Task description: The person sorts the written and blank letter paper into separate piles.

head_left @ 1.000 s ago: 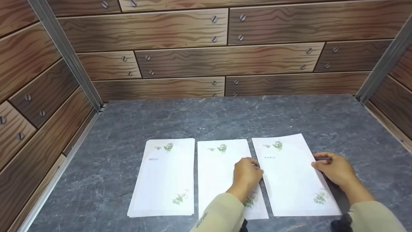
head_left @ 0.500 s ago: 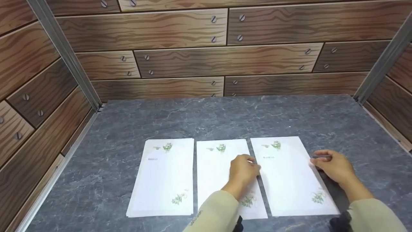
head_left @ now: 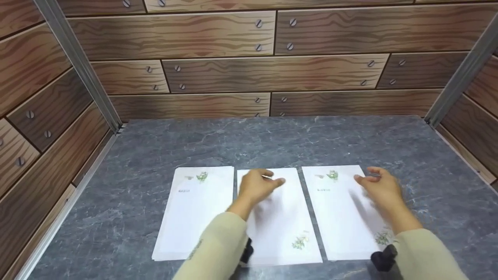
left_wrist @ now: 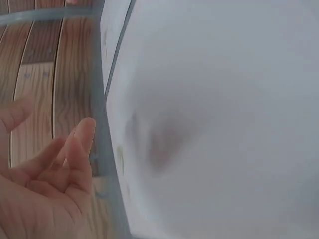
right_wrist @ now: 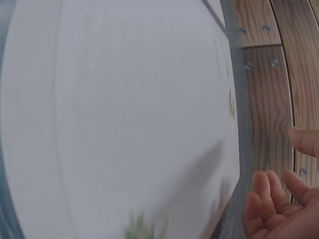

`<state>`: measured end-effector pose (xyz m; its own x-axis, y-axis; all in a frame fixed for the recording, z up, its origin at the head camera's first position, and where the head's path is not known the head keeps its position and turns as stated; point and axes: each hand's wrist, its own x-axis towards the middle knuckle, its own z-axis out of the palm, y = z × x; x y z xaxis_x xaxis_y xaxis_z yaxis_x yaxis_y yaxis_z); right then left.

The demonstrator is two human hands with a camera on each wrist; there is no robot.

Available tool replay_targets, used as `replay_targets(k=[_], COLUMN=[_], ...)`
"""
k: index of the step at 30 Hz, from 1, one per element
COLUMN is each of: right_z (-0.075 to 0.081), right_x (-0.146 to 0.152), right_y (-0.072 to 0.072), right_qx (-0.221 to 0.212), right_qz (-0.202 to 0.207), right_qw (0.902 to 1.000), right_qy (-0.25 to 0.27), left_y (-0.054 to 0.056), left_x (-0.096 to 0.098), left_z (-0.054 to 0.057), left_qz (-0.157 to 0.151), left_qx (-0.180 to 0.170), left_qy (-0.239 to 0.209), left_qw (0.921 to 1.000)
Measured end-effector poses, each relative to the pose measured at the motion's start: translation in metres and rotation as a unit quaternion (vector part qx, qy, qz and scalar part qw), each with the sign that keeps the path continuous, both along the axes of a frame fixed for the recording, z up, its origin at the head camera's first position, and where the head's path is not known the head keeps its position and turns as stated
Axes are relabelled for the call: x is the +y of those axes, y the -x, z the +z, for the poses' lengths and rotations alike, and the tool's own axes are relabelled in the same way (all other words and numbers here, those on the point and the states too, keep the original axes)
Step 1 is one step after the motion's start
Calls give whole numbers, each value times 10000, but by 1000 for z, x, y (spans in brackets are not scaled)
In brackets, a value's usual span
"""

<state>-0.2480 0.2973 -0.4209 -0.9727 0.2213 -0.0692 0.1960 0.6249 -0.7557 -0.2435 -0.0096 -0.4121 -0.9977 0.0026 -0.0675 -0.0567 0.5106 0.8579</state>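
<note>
Three white paper stacks with green plant prints lie side by side: the left stack, the middle stack and the right stack. Above the middle stack hovers my left hand, holding nothing; its shadow falls on the paper. My right hand is raised over the right edge of the right stack, likewise holding nothing. In the left wrist view the fingers are loosely bent, apart from the paper. The right wrist view has the fingers relaxed and away from the sheet.
The stacks rest on a dark grey marbled table. Wood-patterned panels rise behind it and at both sides, with metal posts at the corners. Narrow gaps separate the stacks.
Both hands have left the edges of the right stack and lifted. The left hand moved left and away over the middle stack; the right hand rose and shifted slightly left. The stacks lie nearly unchanged.
</note>
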Motion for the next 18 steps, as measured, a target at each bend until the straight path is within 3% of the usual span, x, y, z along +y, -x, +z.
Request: replay_targets(k=[13,18], right_z=[-2,-4], right_x=[-94,-131], right_y=[10,8], right_qx=[485,600], right_qz=[-246,-70], right_qw=[9961,9946], right_qy=[692,842], left_y=[4,0], left_x=[-103,-136], left_z=[8,13], left_qz=[294,448], left_qx=[-42,-168], left_qy=[510,640], left_qw=[9983,9968])
